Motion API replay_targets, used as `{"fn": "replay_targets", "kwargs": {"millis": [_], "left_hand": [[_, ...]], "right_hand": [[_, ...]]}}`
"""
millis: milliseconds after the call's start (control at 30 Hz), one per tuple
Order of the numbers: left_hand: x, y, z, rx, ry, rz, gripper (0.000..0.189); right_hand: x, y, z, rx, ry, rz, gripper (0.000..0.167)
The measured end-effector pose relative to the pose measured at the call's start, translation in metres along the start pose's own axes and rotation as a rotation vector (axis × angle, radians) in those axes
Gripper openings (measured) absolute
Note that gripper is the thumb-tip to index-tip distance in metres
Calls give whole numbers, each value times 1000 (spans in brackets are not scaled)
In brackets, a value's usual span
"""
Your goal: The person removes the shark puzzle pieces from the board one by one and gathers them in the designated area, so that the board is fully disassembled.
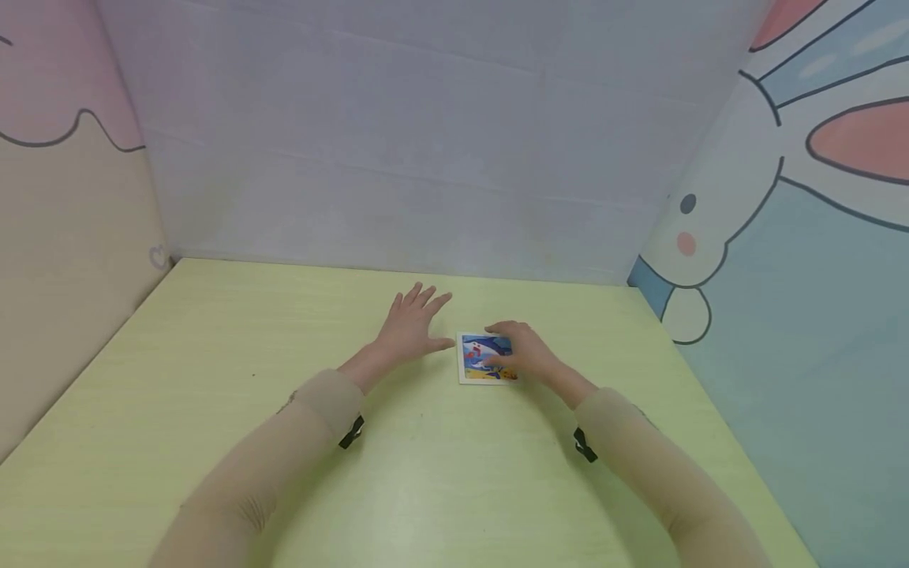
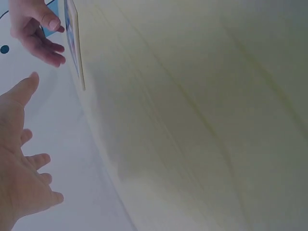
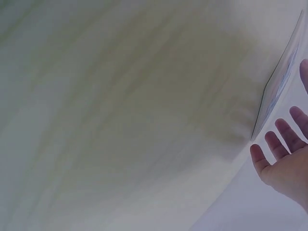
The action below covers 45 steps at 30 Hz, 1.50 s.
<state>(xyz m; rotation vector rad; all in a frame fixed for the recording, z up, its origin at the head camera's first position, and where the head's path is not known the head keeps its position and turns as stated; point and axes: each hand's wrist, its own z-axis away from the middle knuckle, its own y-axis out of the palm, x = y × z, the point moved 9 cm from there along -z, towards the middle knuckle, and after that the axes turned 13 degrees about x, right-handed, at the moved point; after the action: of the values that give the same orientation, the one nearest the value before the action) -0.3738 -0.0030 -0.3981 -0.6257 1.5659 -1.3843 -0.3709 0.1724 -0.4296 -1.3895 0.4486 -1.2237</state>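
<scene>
A square picture card (image 1: 477,359) with a white border lies flat on the table, showing a blue whale-like sea scene. My right hand (image 1: 529,353) reaches over its right side, fingers and thumb apart, covering part of the picture. Whether it touches the card is unclear. To the left of the card, my left hand (image 1: 412,327) is spread, holding nothing, its thumb tip close to the card's left edge. The left wrist view shows the left hand (image 2: 19,159) with its fingers stretched and the card (image 2: 73,43) edge-on beside the right hand. In the right wrist view the fingers (image 3: 276,144) are loosely extended near the card.
The pale yellow table (image 1: 440,473) meets a light grey back wall (image 1: 426,158). On the right stands a wall with a painted rabbit (image 1: 710,229); the left wall (image 1: 64,237) is pink and beige.
</scene>
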Motion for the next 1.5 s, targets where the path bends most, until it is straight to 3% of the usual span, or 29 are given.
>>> {"fn": "replay_targets", "kwargs": {"millis": [433, 700, 867, 1167, 1500], "left_hand": [[-16, 27, -22, 132, 39, -1, 77], [-19, 39, -31, 187, 69, -50, 66], [-18, 41, -35, 181, 93, -57, 58], [-19, 46, -39, 209, 155, 91, 42], [-13, 49, -41, 239, 105, 152, 41]], "right_hand": [[-2, 8, 2, -12, 96, 110, 67], [-1, 11, 4, -30, 67, 113, 63], [1, 11, 5, -37, 55, 107, 63], [0, 10, 10, -30, 20, 105, 65], [0, 11, 11, -12, 2, 123, 65]]}}
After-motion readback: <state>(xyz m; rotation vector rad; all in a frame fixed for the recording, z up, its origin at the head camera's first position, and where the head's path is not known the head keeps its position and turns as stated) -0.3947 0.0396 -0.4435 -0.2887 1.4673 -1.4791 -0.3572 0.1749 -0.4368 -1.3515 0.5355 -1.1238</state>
